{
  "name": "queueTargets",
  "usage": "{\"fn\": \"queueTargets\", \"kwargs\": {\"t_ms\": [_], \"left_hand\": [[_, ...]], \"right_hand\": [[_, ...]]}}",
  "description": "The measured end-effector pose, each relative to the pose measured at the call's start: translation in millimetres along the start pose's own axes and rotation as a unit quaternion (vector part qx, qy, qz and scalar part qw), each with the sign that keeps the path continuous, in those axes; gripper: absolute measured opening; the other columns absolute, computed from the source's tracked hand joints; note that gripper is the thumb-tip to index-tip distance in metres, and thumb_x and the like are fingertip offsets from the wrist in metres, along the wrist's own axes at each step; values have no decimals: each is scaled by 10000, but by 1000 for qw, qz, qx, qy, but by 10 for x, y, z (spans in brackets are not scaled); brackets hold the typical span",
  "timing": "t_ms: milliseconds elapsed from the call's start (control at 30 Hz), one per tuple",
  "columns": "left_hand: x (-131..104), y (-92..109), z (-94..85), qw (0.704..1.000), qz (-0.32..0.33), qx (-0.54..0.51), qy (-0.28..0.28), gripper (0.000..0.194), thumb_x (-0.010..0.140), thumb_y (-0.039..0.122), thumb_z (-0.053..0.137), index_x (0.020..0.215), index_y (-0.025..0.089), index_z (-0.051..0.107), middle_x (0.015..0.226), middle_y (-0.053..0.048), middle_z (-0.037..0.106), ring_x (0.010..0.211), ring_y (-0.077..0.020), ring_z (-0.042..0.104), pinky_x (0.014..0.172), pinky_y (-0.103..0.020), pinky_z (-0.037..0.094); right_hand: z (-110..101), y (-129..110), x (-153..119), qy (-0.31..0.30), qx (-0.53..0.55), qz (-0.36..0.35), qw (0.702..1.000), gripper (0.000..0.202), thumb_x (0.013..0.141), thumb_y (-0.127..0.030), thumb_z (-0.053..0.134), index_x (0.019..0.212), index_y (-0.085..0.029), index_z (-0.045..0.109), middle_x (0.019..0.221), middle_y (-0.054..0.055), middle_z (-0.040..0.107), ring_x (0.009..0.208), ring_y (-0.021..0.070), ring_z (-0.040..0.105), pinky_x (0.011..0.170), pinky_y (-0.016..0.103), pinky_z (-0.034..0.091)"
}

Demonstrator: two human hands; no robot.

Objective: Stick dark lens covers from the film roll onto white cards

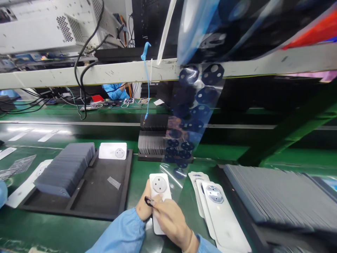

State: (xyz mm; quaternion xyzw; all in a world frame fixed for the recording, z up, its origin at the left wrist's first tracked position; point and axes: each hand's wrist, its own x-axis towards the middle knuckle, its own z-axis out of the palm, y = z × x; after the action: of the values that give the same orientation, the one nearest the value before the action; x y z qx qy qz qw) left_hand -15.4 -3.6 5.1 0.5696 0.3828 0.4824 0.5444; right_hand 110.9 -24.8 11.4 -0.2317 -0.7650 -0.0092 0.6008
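A white phone back cover (158,225) with a round, silver-grey camera area at its top is upright in front of me. My left hand (144,205) grips it from the left side, its fingers mostly hidden behind the cover. Across the cover's front, my right hand (172,219) pinches a small, dark curved piece (149,201) between its fingertips. Just beyond hangs a clear film strip (177,175) bearing rows of dark, holed camera-shaped pieces. Several more white covers (223,221) lie overlapped to the right of my right hand.
At left, a black tray (101,203) holds a row of grey plates (65,168) and one white cover (107,151). A black rack (152,142) of thin plates stands ahead. Another grey stack (279,196) is at right. A blue coiled cord (147,84) hangs from the shelf (118,73).
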Motion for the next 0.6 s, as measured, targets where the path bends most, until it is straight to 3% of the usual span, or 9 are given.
{"fn": "queueTargets", "kwargs": {"t_ms": [67,133,200,300,600], "left_hand": [[-15,26,8,1000,1,13,-13,500,827,365,592,1228,144,391,1131,-94,545,1048,-182,518,970,-348,412],[-32,51,26,999,-1,22,-24,522,831,362,591,1256,150,374,1201,-102,521,1118,-196,494,992,-342,395],[-43,59,42,999,-7,17,-35,556,839,350,584,1299,160,337,1279,-112,482,1181,-210,464,1014,-345,377],[-48,48,47,999,-8,-1,-42,564,841,333,582,1310,157,322,1314,-122,461,1199,-219,459,1009,-345,380],[-43,51,33,999,3,6,-35,572,839,356,591,1309,162,330,1301,-118,473,1197,-222,464,998,-341,384]], "right_hand": [[4,5,51,60,22,136,989,209,794,-113,610,970,-212,558,849,18,653,750,108,631,692,230,535],[3,40,103,138,75,305,939,353,774,-181,662,1074,-209,479,846,19,632,733,102,628,695,223,543],[-7,89,134,170,143,399,890,481,756,-260,691,1135,-199,399,836,20,623,711,102,625,723,241,548],[-17,140,122,157,186,441,864,539,739,-309,703,1153,-192,377,821,17,613,698,98,616,758,255,540],[19,169,44,146,177,450,863,546,736,-342,691,1163,-192,384,835,19,587,689,89,594,762,253,527]]}}
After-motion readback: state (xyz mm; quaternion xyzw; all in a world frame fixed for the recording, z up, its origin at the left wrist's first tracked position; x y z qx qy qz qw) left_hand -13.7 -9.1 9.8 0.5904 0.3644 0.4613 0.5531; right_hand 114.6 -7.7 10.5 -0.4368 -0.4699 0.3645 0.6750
